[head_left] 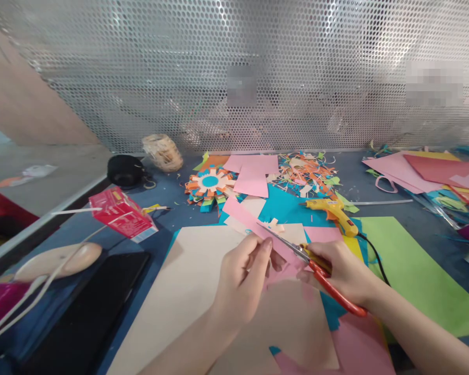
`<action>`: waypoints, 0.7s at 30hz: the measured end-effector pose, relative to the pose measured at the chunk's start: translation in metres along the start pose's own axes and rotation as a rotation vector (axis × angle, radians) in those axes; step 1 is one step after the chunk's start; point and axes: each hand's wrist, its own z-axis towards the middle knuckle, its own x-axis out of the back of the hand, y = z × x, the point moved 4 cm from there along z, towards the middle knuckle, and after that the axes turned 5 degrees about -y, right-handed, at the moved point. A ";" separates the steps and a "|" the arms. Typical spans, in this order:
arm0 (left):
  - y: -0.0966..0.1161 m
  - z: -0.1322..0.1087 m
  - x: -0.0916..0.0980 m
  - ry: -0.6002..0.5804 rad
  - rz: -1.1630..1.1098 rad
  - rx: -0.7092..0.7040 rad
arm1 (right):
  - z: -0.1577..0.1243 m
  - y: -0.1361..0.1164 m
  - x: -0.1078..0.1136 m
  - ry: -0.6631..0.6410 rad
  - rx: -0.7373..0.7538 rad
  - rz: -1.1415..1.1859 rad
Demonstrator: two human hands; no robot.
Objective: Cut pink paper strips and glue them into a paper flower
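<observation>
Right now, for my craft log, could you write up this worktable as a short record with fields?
Left-hand grip: pinching a pink paper strip
Right-hand grip: around the handles of the scissors
Blades: at the strip; whether cutting, unclear
Beneath: cream sheet
Ahead: layered paper flower, blue-centred; heap of paper scraps
Beyond right hand: yellow glue gun
Far left: red box, flat black device
Right: green sheet

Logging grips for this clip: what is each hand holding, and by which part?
The left hand pinches a pink strip at its near side; the right hand holds scissors by the handles.
</observation>
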 end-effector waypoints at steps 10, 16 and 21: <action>0.007 0.004 0.007 0.106 -0.079 -0.075 | -0.002 0.000 -0.001 0.015 0.033 0.025; 0.009 0.005 0.008 0.155 -0.098 -0.122 | -0.001 -0.001 -0.001 0.008 0.026 0.025; 0.006 0.005 0.006 0.130 -0.114 -0.115 | -0.001 -0.004 0.000 -0.005 0.034 0.033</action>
